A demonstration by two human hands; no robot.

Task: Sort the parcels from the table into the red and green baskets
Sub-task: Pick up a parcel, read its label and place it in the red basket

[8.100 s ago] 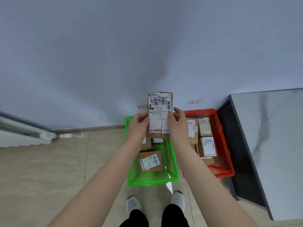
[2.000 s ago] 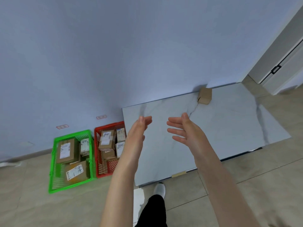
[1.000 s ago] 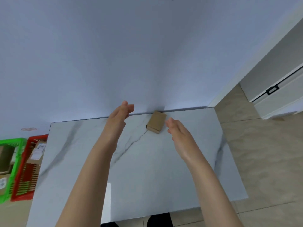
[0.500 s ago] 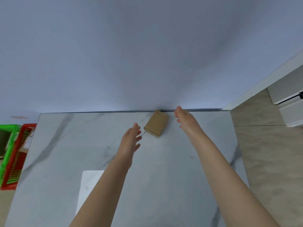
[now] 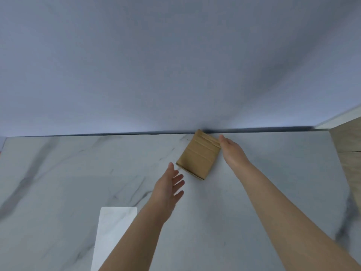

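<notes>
One brown cardboard parcel (image 5: 199,155) lies flat on the grey marble table (image 5: 78,173), turned at an angle, its far corner close to the wall. My right hand (image 5: 232,151) rests against the parcel's right edge with the fingers stretched out, not closed around it. My left hand (image 5: 169,189) hovers just below and left of the parcel's near corner, fingers spread, holding nothing. The red and green baskets are out of view.
A pale blue wall (image 5: 175,65) rises directly behind the table's far edge. The table ends on the right, where beige floor tiles (image 5: 349,153) show. A bright rectangular patch of light (image 5: 115,231) lies on the tabletop near me.
Both hands have reached closer to the parcel. The right hand has come up against its right edge and the left hand has neared its lower corner. The baskets have slipped out of view at the left.
</notes>
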